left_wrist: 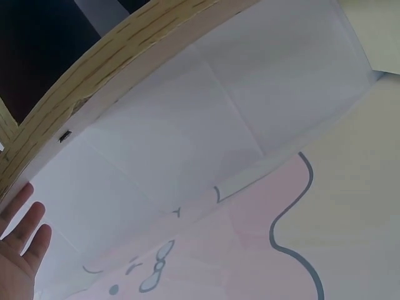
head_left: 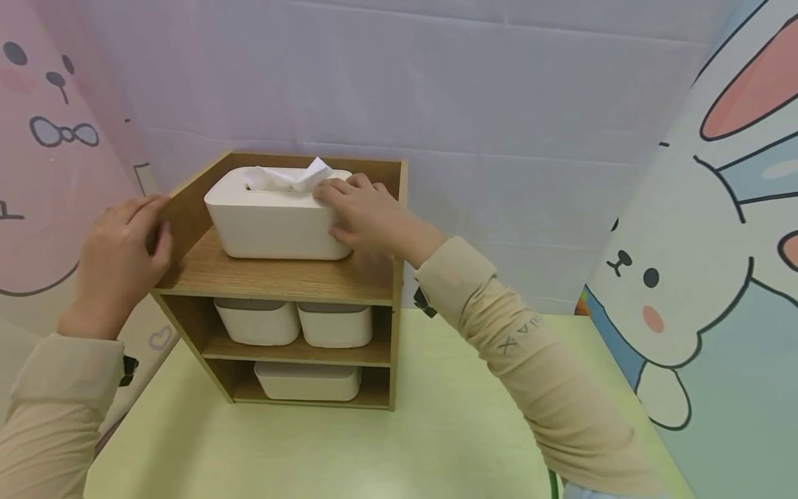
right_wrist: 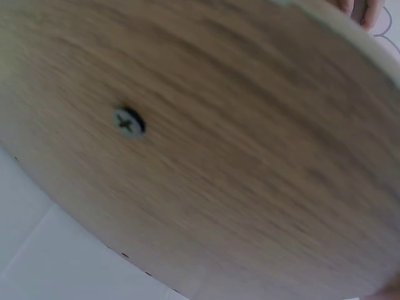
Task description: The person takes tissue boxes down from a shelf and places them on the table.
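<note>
A white tissue box [head_left: 274,225] with a tissue [head_left: 293,179] poking from its slot sits on the top level of a small wooden shelf [head_left: 274,277]. My right hand [head_left: 364,215] grips the box's right end, fingers over the lid and thumb against the front. At the shelf's left side panel [head_left: 193,208] is my left hand [head_left: 125,249], its fingertips right at the panel's edge. The left wrist view shows those fingers [left_wrist: 28,222] extended and spread beside the panel. In the right wrist view, the shelf's outer side [right_wrist: 219,156] fills most of the picture.
Two white bins [head_left: 257,324] stand side by side on the middle level, and a wider white bin [head_left: 308,382] on the bottom one. The shelf stands on a pale green table [head_left: 449,416] before a white curtain [head_left: 499,138]. A rabbit-printed panel [head_left: 717,291] borders the right.
</note>
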`<state>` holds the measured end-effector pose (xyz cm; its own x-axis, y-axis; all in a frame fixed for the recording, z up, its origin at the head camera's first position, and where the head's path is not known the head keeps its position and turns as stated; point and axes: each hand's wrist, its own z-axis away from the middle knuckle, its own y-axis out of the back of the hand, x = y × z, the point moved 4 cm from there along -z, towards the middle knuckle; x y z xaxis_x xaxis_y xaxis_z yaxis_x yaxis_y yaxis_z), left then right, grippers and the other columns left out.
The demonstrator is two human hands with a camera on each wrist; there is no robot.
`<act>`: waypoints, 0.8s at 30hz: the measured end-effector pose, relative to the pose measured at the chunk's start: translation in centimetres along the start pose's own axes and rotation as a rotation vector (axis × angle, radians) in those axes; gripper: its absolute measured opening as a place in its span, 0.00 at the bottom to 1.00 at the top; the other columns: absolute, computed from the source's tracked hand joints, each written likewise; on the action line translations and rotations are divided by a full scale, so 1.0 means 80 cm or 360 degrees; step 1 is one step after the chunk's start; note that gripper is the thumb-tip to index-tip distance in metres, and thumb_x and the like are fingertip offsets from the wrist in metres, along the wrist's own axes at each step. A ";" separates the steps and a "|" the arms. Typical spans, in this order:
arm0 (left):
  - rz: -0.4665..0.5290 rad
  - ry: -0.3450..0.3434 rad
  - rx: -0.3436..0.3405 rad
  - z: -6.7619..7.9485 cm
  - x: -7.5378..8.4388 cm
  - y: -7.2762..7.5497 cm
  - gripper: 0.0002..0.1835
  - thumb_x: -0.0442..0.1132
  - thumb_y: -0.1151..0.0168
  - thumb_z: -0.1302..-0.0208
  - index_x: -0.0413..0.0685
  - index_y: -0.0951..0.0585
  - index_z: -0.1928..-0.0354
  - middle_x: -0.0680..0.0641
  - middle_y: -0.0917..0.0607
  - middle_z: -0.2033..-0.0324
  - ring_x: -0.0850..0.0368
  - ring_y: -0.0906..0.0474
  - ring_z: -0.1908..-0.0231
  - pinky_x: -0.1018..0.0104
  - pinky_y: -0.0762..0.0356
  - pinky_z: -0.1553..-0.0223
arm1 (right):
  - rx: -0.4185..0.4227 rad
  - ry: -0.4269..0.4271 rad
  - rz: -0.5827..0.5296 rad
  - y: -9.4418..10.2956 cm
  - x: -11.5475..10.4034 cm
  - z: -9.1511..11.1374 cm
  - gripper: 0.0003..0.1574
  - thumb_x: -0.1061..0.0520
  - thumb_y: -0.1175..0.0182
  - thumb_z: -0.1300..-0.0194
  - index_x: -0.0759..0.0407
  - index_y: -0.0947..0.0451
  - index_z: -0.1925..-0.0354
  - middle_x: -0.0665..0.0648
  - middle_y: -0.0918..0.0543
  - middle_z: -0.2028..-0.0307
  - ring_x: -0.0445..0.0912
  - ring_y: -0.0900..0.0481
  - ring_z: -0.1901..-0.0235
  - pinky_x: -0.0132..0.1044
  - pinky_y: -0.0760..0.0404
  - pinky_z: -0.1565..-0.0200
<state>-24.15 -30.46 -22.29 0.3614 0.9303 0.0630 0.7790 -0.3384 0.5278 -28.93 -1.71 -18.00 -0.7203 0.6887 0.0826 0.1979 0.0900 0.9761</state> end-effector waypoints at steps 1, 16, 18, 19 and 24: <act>0.0001 0.0001 0.0003 0.000 0.000 0.000 0.19 0.32 0.51 0.42 0.34 0.24 0.49 0.34 0.21 0.54 0.34 0.27 0.55 0.44 0.32 0.51 | -0.0013 -0.0003 -0.0008 0.000 0.000 -0.001 0.34 0.46 0.49 0.36 0.47 0.45 0.34 0.48 0.40 0.34 0.53 0.42 0.37 0.51 0.34 0.41; 0.0006 0.0033 0.0021 0.001 0.001 0.000 0.19 0.33 0.51 0.42 0.35 0.24 0.49 0.34 0.20 0.54 0.34 0.27 0.55 0.43 0.32 0.52 | -0.0077 0.0088 -0.0189 -0.004 -0.001 -0.012 0.40 0.50 0.42 0.39 0.44 0.48 0.33 0.45 0.40 0.34 0.52 0.47 0.35 0.53 0.34 0.42; 0.0007 0.0034 0.0029 0.001 0.001 0.001 0.19 0.32 0.51 0.42 0.35 0.24 0.49 0.34 0.20 0.54 0.33 0.27 0.56 0.43 0.32 0.53 | -0.0074 0.0093 -0.0205 -0.003 -0.001 -0.012 0.41 0.50 0.41 0.40 0.44 0.47 0.33 0.45 0.40 0.34 0.51 0.47 0.35 0.51 0.34 0.41; 0.0008 0.0034 0.0031 0.001 0.001 0.001 0.19 0.32 0.51 0.42 0.35 0.24 0.49 0.34 0.20 0.54 0.33 0.27 0.56 0.43 0.32 0.54 | -0.0072 0.0096 -0.0214 -0.003 -0.001 -0.013 0.41 0.50 0.41 0.41 0.45 0.47 0.33 0.45 0.40 0.35 0.51 0.47 0.35 0.50 0.33 0.41; 0.0005 0.0032 0.0037 0.001 0.001 0.001 0.18 0.32 0.51 0.42 0.35 0.23 0.49 0.34 0.20 0.54 0.33 0.27 0.56 0.43 0.32 0.54 | -0.0072 0.0099 -0.0249 -0.003 -0.001 -0.014 0.41 0.51 0.41 0.43 0.45 0.46 0.34 0.44 0.40 0.35 0.50 0.46 0.35 0.44 0.34 0.40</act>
<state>-24.06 -30.43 -22.30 0.3536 0.9318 0.0817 0.7898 -0.3442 0.5077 -29.64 -2.58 -18.01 -0.7800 0.6229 -0.0604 0.0509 0.1593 0.9859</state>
